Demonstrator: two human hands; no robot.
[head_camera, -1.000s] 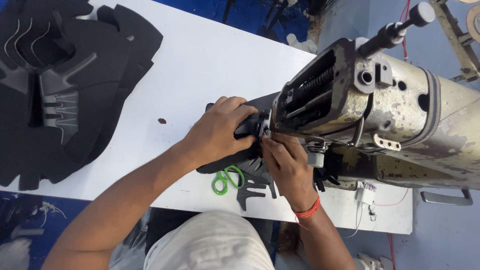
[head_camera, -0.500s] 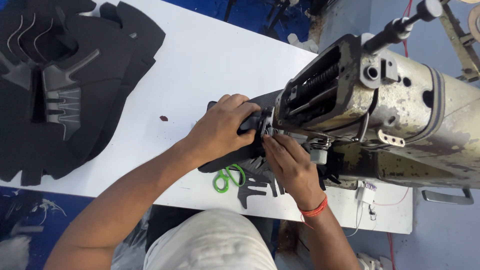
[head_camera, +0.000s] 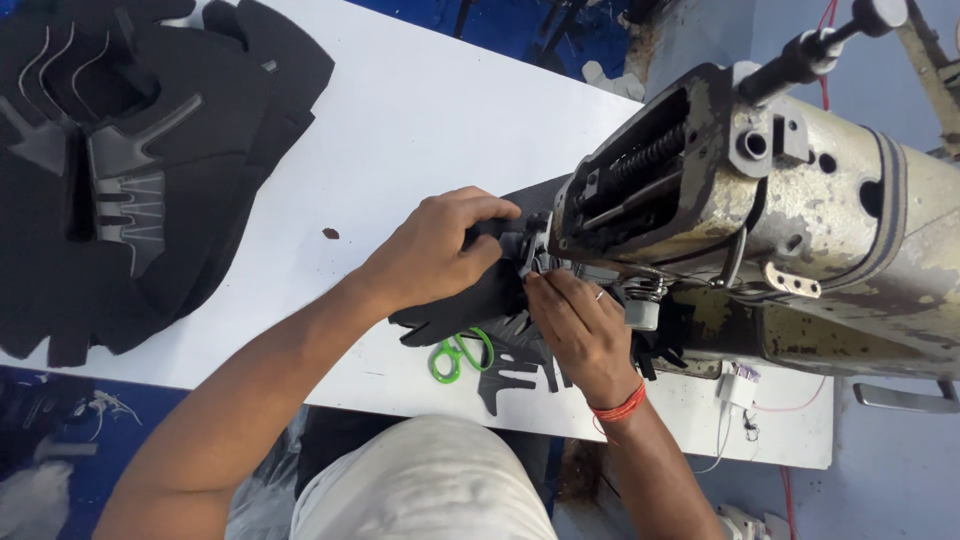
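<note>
white, smooth tabletop (head_camera: 400, 130) carries a worn, chipped metal sewing machine (head_camera: 780, 200). left hand (head_camera: 440, 250) grips a flat black fabric piece (head_camera: 470, 305) at the needle, fingers curled over it. right hand (head_camera: 580, 330) pinches the same piece beside the presser foot. green plastic-handled scissors (head_camera: 455, 355) lie just below; jagged black cut pieces (head_camera: 130, 170) are stacked far left.

The big sewing machine (head_camera: 800, 210) stood over the right side of the white table (head_camera: 420, 130) and blocked the way there. A pile of black pieces (head_camera: 130, 180) filled the left end. Between them the table lay bare, with only a small dark speck (head_camera: 330, 233). Green scissors (head_camera: 458, 354) lay near the front edge, close under both hands.
</note>
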